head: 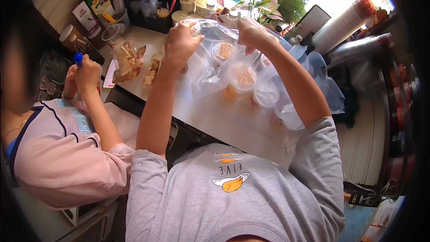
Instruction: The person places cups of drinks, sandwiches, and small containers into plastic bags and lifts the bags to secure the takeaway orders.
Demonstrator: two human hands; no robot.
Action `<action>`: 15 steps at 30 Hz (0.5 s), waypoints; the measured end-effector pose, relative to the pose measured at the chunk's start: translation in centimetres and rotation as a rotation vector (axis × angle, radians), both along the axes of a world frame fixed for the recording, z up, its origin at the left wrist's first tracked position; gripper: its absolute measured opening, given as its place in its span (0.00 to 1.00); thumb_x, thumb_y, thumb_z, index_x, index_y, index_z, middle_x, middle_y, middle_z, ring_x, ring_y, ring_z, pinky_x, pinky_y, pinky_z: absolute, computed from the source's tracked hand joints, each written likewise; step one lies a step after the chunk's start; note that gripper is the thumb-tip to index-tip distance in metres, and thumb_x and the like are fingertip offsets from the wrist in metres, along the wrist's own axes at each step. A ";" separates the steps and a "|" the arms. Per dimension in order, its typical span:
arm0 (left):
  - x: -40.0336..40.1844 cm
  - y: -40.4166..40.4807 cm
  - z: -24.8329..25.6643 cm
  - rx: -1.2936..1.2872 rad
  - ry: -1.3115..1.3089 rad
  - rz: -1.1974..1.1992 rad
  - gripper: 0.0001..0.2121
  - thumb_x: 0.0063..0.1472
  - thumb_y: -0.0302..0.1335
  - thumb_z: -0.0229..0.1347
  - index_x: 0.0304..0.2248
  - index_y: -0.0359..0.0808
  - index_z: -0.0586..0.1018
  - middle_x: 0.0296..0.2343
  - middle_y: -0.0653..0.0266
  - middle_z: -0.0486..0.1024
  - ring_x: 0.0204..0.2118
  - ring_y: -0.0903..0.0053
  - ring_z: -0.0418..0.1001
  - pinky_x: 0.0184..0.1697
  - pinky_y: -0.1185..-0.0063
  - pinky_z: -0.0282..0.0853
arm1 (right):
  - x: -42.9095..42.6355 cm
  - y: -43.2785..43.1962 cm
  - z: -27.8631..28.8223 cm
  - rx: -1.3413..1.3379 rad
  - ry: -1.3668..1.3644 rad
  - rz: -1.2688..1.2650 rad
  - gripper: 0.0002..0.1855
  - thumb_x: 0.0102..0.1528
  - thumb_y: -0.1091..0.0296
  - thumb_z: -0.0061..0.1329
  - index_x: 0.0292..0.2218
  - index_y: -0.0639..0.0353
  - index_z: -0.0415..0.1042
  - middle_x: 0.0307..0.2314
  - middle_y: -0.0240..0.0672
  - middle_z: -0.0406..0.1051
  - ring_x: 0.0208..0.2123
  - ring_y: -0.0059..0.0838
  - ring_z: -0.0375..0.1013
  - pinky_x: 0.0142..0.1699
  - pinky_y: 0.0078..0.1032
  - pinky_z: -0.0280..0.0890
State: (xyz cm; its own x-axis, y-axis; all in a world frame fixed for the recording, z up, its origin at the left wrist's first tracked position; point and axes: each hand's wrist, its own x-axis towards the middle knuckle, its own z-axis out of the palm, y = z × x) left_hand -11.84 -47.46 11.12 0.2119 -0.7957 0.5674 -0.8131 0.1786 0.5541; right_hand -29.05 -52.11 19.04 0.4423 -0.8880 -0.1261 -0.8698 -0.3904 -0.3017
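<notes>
My left hand (181,43) grips the left side of a clear plastic bag (205,77), its thumb pointing right. Across from it, my right hand (253,35) pinches the bag's upper right edge, so the film stretches between both hands. Inside or behind the film sits a lidded cup (224,51) with tan contents showing through its top. Nearer to me is another lidded cup (242,76), with stick-like pieces visible at the lid and an orange tint lower down. A pale round lid (266,94) shows to its right, partly covered by film.
On the left, a co-worker's hand (85,74) holds a blue-capped pen near a phone (110,74). Packaged snacks (129,58) lie on the white table (201,117). Stacked plastic cups (342,23) lean at the right. Jars (187,5) and a potted plant (282,1) line the back.
</notes>
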 end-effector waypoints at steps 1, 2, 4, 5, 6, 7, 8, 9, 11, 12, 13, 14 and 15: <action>-1.1 0.9 1.1 0.291 0.031 0.016 0.24 0.44 0.26 0.59 0.44 0.40 0.70 0.23 0.57 0.71 0.29 0.66 0.73 0.35 0.74 0.69 | 0.4 -1.3 0.1 -0.009 0.035 -0.004 0.10 0.45 0.82 0.40 0.32 0.67 0.71 0.26 0.46 0.71 0.30 0.38 0.74 0.31 0.29 0.70; -2.6 1.5 0.8 0.294 0.034 0.018 0.24 0.44 0.26 0.59 0.44 0.40 0.70 0.23 0.57 0.71 0.29 0.66 0.73 0.35 0.74 0.69 | 0.9 -2.2 0.4 -0.158 0.055 0.109 0.07 0.44 0.79 0.41 0.26 0.65 0.72 0.26 0.47 0.71 0.28 0.40 0.74 0.33 0.32 0.69; -4.2 2.4 0.3 0.204 -0.218 0.240 0.31 0.44 0.24 0.57 0.50 0.43 0.62 0.37 0.53 0.67 0.36 0.64 0.70 0.37 0.73 0.68 | 4.1 -3.3 0.4 -0.604 -0.218 0.325 0.08 0.42 0.73 0.43 0.25 0.66 0.72 0.21 0.47 0.71 0.27 0.43 0.73 0.31 0.34 0.67; -5.0 2.8 0.0 0.239 -0.219 0.269 0.37 0.42 0.20 0.56 0.53 0.46 0.57 0.45 0.51 0.57 0.43 0.61 0.64 0.39 0.71 0.68 | 6.6 -3.5 0.8 -0.480 -0.281 0.280 0.08 0.41 0.72 0.45 0.26 0.64 0.72 0.22 0.48 0.71 0.27 0.44 0.72 0.30 0.34 0.67; -5.6 3.3 -0.2 0.240 -0.224 0.278 0.37 0.42 0.20 0.56 0.53 0.46 0.57 0.45 0.51 0.57 0.43 0.61 0.64 0.39 0.71 0.68 | 9.1 -4.2 0.3 -0.473 -0.227 0.357 0.08 0.45 0.67 0.43 0.28 0.58 0.71 0.24 0.46 0.70 0.28 0.43 0.71 0.33 0.37 0.65; -6.4 3.6 -0.6 0.171 -0.225 0.328 0.37 0.40 0.18 0.56 0.53 0.46 0.58 0.45 0.50 0.57 0.44 0.60 0.63 0.41 0.69 0.66 | 11.2 -6.1 -2.0 -0.371 -0.231 0.509 0.10 0.45 0.69 0.42 0.31 0.55 0.72 0.25 0.45 0.71 0.30 0.42 0.71 0.34 0.37 0.65; -6.0 4.3 -1.5 0.114 -0.224 0.405 0.38 0.39 0.17 0.55 0.52 0.47 0.58 0.46 0.50 0.56 0.44 0.58 0.62 0.43 0.68 0.65 | 13.2 -5.1 -2.3 -0.225 -0.041 0.694 0.15 0.43 0.70 0.44 0.36 0.54 0.71 0.28 0.45 0.71 0.33 0.43 0.70 0.37 0.35 0.64; -6.1 5.3 -2.3 0.050 -0.192 0.392 0.38 0.38 0.13 0.53 0.52 0.48 0.60 0.48 0.47 0.54 0.47 0.56 0.59 0.46 0.66 0.61 | 14.9 -5.7 -4.2 -0.118 0.083 0.880 0.22 0.40 0.66 0.49 0.41 0.53 0.68 0.34 0.45 0.69 0.38 0.43 0.68 0.41 0.34 0.63; -6.4 7.1 -3.7 0.094 -0.162 0.384 0.37 0.38 0.12 0.52 0.50 0.48 0.62 0.49 0.46 0.52 0.48 0.55 0.58 0.48 0.67 0.59 | 16.5 -6.5 -9.3 -0.114 0.286 1.045 0.37 0.36 0.59 0.55 0.49 0.47 0.59 0.40 0.48 0.64 0.46 0.47 0.62 0.45 0.39 0.61; -6.7 7.7 -4.3 0.134 -0.127 0.359 0.36 0.38 0.11 0.50 0.49 0.48 0.65 0.50 0.45 0.51 0.49 0.55 0.57 0.49 0.68 0.58 | 16.8 -7.3 -11.6 -0.121 0.411 1.088 0.41 0.35 0.59 0.57 0.51 0.43 0.55 0.43 0.47 0.61 0.47 0.49 0.60 0.46 0.38 0.61; -6.4 9.0 -4.7 0.142 -0.135 0.378 0.36 0.38 0.11 0.50 0.49 0.48 0.65 0.50 0.45 0.51 0.49 0.55 0.57 0.49 0.68 0.58 | 17.2 -6.9 -12.6 -0.189 0.487 1.104 0.42 0.35 0.56 0.56 0.52 0.40 0.54 0.45 0.47 0.59 0.48 0.48 0.60 0.48 0.39 0.59; -6.2 10.3 -5.2 0.169 -0.065 0.313 0.32 0.39 0.11 0.50 0.47 0.48 0.68 0.49 0.43 0.51 0.46 0.57 0.61 0.45 0.71 0.61 | 16.9 -6.2 -13.5 -0.246 0.565 1.115 0.43 0.34 0.54 0.55 0.53 0.38 0.53 0.47 0.47 0.58 0.49 0.48 0.59 0.49 0.40 0.57; -6.0 11.2 -5.6 0.195 0.006 0.244 0.29 0.40 0.11 0.49 0.44 0.47 0.72 0.49 0.41 0.51 0.42 0.58 0.65 0.42 0.74 0.64 | 16.9 -5.9 -14.0 -0.236 0.556 1.129 0.43 0.34 0.54 0.55 0.53 0.38 0.53 0.47 0.47 0.58 0.49 0.48 0.59 0.49 0.40 0.57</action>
